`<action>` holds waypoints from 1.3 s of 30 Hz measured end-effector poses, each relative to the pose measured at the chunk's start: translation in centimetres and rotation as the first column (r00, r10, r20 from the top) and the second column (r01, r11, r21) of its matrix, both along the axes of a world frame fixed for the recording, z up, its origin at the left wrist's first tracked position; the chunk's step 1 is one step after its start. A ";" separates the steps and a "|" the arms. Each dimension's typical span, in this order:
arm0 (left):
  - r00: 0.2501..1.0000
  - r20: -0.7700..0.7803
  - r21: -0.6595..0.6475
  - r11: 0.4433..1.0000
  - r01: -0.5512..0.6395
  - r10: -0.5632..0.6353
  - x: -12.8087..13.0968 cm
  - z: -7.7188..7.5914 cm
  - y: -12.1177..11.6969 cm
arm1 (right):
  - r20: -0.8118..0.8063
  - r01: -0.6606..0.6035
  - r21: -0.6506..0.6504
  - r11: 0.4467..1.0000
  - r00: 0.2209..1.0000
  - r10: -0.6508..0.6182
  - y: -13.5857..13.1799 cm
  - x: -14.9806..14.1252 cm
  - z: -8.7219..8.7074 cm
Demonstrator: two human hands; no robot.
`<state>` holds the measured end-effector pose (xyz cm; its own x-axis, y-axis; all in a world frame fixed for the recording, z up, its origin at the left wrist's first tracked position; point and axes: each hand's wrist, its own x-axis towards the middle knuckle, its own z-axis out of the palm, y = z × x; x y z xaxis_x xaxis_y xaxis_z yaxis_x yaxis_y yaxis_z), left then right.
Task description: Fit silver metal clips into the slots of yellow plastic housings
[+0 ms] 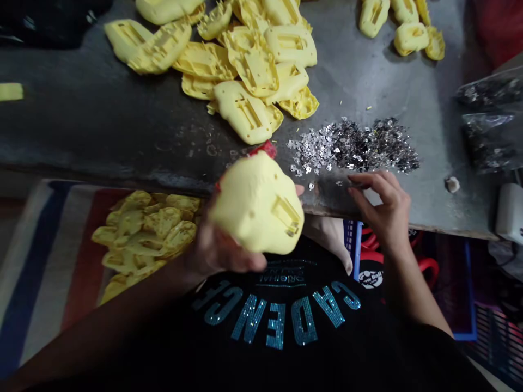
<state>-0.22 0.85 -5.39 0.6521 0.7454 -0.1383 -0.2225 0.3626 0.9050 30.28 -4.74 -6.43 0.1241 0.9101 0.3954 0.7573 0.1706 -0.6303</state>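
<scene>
A pale yellow moulded plastic shell (255, 204) is gripped in my left hand (229, 253), raised in front of the table edge. Its smooth outer side faces me, with a rectangular slot that has a small metal contact at its lower end. Red material (265, 148) shows behind its upper rim; I cannot tell what it is. My right hand (382, 204) is at the table edge with thumb and forefinger pinched; whatever sits between the tips is too small to make out. Just beyond those fingertips spreads a heap of small shiny metal contacts (351, 144).
Several yellow shells (245, 111) are piled at the back of the grey table (122, 130), with more (411, 38) at the far right. Below left, shells (143, 228) lie on a striped sheet (49, 245). Clear bags (490, 125) of metal parts sit at right.
</scene>
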 end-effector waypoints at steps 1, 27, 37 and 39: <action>0.998 0.055 0.012 0.999 -0.044 0.043 0.3 0.0 0.1 | 0.131 0.019 0.002 1.000 0.991 -0.019 0.6 1.1 -0.5; 0.973 0.180 -0.457 0.863 0.215 -0.148 3.8 0.6 -2.4 | 0.204 -0.476 0.051 0.878 0.866 0.457 -1.6 -3.2 6.3; 0.964 0.207 -0.456 0.856 0.245 -0.165 3.9 0.5 -2.8 | 0.342 -0.479 0.004 0.878 0.825 0.449 -2.6 -3.4 7.3; 0.964 0.206 -0.459 0.853 0.246 -0.167 3.9 0.5 -2.9 | 0.368 -0.489 0.021 0.872 0.815 0.448 -2.7 -3.6 7.2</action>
<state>3.71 -2.03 -4.91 0.8258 0.4591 -0.3274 -0.2153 0.7934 0.5694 26.70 -7.42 0.76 -0.4667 0.7713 0.4327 0.7299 0.6122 -0.3040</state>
